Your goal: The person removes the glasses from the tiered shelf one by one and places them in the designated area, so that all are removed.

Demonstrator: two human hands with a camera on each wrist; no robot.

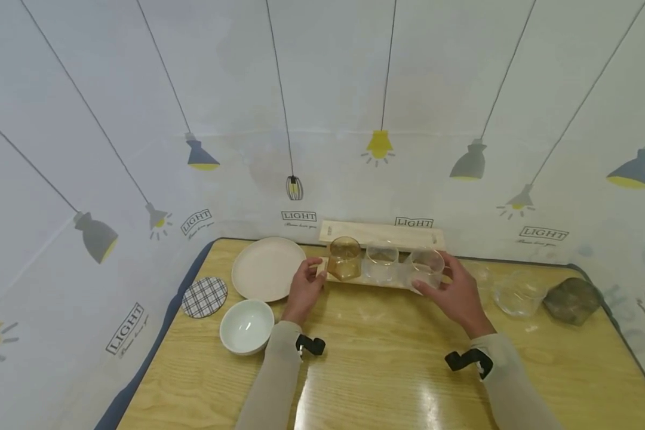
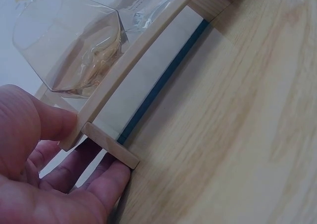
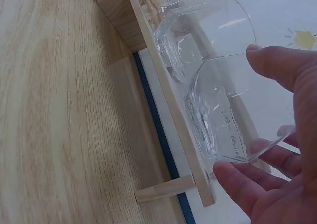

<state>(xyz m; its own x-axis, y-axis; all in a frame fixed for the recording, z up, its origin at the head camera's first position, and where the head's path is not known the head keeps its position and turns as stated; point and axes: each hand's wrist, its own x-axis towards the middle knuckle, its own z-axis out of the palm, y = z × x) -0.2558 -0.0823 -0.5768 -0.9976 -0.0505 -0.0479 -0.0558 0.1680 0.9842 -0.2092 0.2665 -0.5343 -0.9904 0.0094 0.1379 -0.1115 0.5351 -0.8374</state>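
Observation:
A low wooden rack (image 1: 376, 283) on short legs carries an amber glass (image 1: 345, 260) at its left end, a clear glass (image 1: 381, 263) in the middle and another clear glass (image 1: 426, 266) at the right. My left hand (image 1: 304, 292) grips the rack's left end, with the thumb on the rail and the fingers around the leg in the left wrist view. With my right hand (image 1: 462, 295) I hold the right clear glass, thumb at its upper side and fingers near its base in the right wrist view. That glass sits over the rack's right end.
A second wooden piece (image 1: 381, 234) lies behind the rack by the wall. To the left are a beige plate (image 1: 269, 269), a white bowl (image 1: 247, 326) and a checked coaster (image 1: 205, 297). More clear glassware (image 1: 518, 294) and a dark glass-like object (image 1: 572, 300) stand at the right.

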